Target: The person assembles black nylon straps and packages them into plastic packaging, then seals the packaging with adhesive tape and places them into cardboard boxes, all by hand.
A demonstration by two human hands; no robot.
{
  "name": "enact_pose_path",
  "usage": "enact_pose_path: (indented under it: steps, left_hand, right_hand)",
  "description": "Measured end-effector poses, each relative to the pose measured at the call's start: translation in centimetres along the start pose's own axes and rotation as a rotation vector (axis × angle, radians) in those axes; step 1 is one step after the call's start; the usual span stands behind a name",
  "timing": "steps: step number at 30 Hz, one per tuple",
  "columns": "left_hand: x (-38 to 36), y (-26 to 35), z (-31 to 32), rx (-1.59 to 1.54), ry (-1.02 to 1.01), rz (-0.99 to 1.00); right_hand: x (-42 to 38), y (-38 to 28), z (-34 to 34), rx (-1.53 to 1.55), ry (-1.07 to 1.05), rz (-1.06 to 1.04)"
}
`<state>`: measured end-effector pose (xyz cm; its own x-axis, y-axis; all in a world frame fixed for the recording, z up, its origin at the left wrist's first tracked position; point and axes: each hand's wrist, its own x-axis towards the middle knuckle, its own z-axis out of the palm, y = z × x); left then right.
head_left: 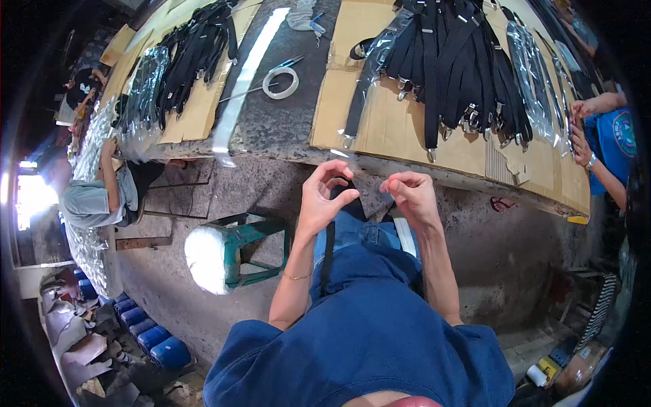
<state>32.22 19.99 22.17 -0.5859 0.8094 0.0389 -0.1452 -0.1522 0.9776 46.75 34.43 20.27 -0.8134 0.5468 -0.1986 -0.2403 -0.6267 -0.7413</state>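
Both my hands are raised in front of the table's near edge. My left hand (322, 201) has curled fingers, with the thumb apart from the index finger and nothing visible between them. My right hand (416, 197) is closed in a pinch; anything at its fingertips is too small or too clear to make out. Just beyond the hands, a pile of black suspenders (468, 74) with metal clips lies on a cardboard sheet (380, 129). One suspender strap (356, 105) lies apart on the left, beside clear plastic wrap (386, 44).
A tape roll (280, 83), scissors (285, 64) and another suspenders pile (196, 57) lie on the table (271, 136). Plastic-wrapped suspenders (532, 74) lie at right. A green-legged stool (234, 251) stands at left. One person (95, 197) sits left; another person's arm (603, 169) reaches in at right.
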Motion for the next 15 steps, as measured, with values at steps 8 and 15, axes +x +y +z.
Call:
enact_pose_path:
  steps: [8,15]
  left_hand:
    - [-0.7,-0.7,1.9,0.03,-0.241,-0.053]
    - [-1.7,-1.5,4.5,-0.125,-0.2,-0.253]
  right_hand:
    - [-1.3,-1.1,1.7,-0.201,-0.039,-0.032]
    - [-1.4,-0.7,1.5,-0.404,0.152,-0.174]
